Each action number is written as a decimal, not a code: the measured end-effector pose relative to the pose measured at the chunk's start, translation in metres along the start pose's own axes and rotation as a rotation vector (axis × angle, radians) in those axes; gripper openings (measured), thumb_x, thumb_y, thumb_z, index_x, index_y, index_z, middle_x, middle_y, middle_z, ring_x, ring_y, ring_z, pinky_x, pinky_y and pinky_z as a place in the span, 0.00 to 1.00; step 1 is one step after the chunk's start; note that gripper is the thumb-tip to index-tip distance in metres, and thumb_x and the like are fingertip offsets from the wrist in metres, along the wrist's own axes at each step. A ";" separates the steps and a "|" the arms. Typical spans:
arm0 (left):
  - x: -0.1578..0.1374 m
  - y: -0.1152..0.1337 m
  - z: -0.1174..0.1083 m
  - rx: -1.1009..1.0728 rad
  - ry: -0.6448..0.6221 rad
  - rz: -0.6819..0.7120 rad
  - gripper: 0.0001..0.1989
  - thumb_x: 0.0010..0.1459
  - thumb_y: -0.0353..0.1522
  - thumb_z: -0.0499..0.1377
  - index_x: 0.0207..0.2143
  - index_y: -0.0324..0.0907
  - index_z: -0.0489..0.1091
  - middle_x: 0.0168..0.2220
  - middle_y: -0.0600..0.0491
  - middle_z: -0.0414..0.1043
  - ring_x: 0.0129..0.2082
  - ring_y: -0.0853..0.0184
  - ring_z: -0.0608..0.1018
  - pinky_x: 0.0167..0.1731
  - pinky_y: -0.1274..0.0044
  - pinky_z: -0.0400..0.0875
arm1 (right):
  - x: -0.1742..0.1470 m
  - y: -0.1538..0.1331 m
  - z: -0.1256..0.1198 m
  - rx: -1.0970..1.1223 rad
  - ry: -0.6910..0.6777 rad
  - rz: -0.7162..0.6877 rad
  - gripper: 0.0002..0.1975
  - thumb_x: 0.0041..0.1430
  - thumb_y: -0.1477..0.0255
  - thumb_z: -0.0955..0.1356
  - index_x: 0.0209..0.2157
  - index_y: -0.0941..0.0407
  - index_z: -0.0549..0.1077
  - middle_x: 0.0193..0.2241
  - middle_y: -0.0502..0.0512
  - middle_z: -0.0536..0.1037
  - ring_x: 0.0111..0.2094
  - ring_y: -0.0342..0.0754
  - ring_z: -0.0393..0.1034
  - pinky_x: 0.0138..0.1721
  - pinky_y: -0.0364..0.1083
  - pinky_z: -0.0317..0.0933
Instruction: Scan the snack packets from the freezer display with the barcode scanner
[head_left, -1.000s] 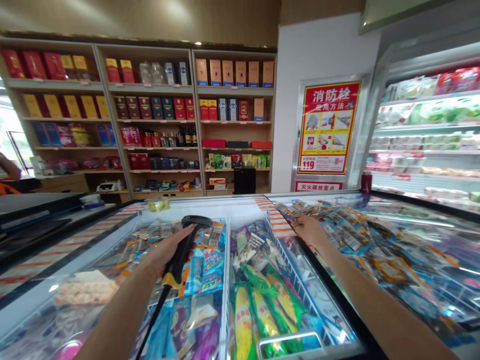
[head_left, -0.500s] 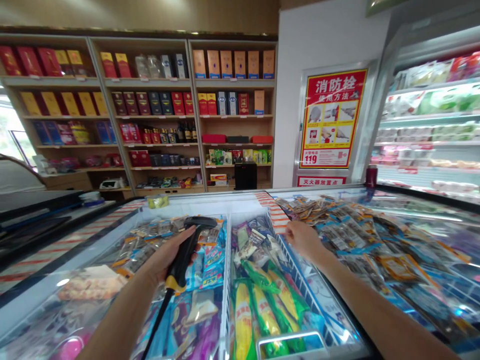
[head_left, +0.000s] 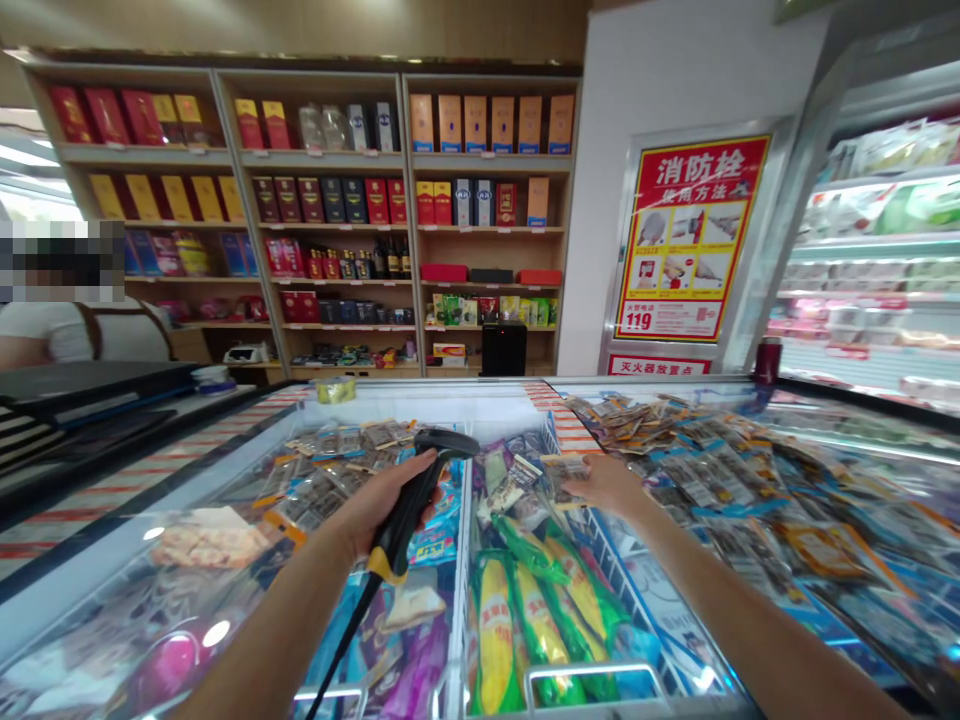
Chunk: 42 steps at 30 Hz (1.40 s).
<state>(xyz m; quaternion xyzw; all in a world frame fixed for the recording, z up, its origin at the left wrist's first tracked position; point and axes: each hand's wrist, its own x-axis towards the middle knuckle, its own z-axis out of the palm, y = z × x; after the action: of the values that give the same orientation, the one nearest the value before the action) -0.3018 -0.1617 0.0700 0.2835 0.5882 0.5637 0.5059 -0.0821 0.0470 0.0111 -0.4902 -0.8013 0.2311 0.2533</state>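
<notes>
Moved rightward across freezer [head_left: 420, 400], toward wire basket [head_left: 592, 668], since earlier frame: scanner [head_left: 407, 512], gripped in wrapped left hand [head_left: 388, 497]. Could snag cord [head_left: 343, 645] there by reaching further. Brought small packet [head_left: 564, 472] over same basket (height above contents unclear), pinching edge in right hand [head_left: 611, 485]. Could drop it among corn packs [head_left: 495, 620] by slackening pinch.

Left hand [head_left: 386, 500] plus right hand [head_left: 611, 483]: two in all
Scanner [head_left: 405, 520]: one
Packet [head_left: 557, 479], right hand: one
Corn packs [head_left: 495, 620]: at least three (exact count lost to overlap)
Shelf bays [head_left: 337, 160]: three
Orange boxes [head_left: 476, 123], right bay [head_left: 491, 162], top row: six
Flat boxes [head_left: 443, 273], right bay: three
Yellow boxes [head_left: 141, 197], left bay [head_left: 142, 156], second row: five
Red canister [head_left: 766, 361]: one
Other person [head_left: 64, 330]: one
</notes>
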 end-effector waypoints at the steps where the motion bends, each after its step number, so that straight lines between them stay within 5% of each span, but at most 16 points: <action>1: 0.000 -0.001 0.002 -0.002 -0.017 -0.012 0.15 0.49 0.42 0.53 0.27 0.37 0.64 0.19 0.53 0.67 0.14 0.74 0.67 0.12 0.83 0.60 | 0.000 -0.002 0.003 0.072 -0.019 0.010 0.12 0.32 0.68 0.71 0.24 0.58 0.72 0.28 0.59 0.76 0.37 0.56 0.68 0.35 0.47 0.58; 9: -0.006 -0.008 0.013 -0.005 -0.197 -0.002 0.17 0.47 0.43 0.55 0.29 0.36 0.65 0.19 0.54 0.66 0.14 0.75 0.67 0.13 0.83 0.59 | 0.006 0.000 -0.002 0.730 -0.052 0.184 0.12 0.53 0.69 0.57 0.38 0.56 0.65 0.30 0.56 0.77 0.31 0.47 0.72 0.28 0.46 0.65; 15: -0.017 -0.009 0.023 0.007 -0.249 0.000 0.19 0.45 0.44 0.56 0.29 0.36 0.66 0.19 0.52 0.67 0.14 0.74 0.67 0.13 0.83 0.59 | 0.006 0.000 -0.006 0.984 -0.041 0.188 0.13 0.54 0.72 0.58 0.42 0.54 0.60 0.27 0.53 0.77 0.28 0.46 0.73 0.30 0.47 0.66; 30: -0.022 -0.014 0.026 0.021 -0.320 -0.045 0.20 0.42 0.45 0.58 0.28 0.35 0.67 0.19 0.52 0.67 0.13 0.74 0.67 0.13 0.83 0.57 | 0.017 0.010 -0.014 1.019 -0.045 0.215 0.11 0.55 0.68 0.58 0.40 0.55 0.61 0.30 0.56 0.76 0.27 0.47 0.72 0.28 0.47 0.65; 37: -0.025 -0.012 0.028 0.045 -0.238 -0.033 0.20 0.41 0.45 0.59 0.26 0.35 0.67 0.19 0.52 0.67 0.13 0.75 0.66 0.13 0.83 0.57 | 0.021 0.013 -0.018 1.017 -0.041 0.207 0.11 0.54 0.65 0.59 0.36 0.56 0.63 0.30 0.57 0.76 0.26 0.47 0.71 0.26 0.46 0.65; 42: -0.008 0.005 0.038 0.105 -0.357 0.022 0.19 0.43 0.45 0.57 0.28 0.36 0.66 0.19 0.53 0.66 0.14 0.75 0.66 0.14 0.83 0.58 | 0.021 0.013 -0.020 1.025 0.002 0.190 0.09 0.54 0.66 0.59 0.35 0.55 0.64 0.28 0.54 0.76 0.25 0.46 0.70 0.25 0.44 0.64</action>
<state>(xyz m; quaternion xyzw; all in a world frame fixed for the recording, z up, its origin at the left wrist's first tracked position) -0.2656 -0.1531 0.0828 0.4113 0.5146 0.4785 0.5806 -0.0695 0.0738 0.0223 -0.3741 -0.5369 0.6154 0.4393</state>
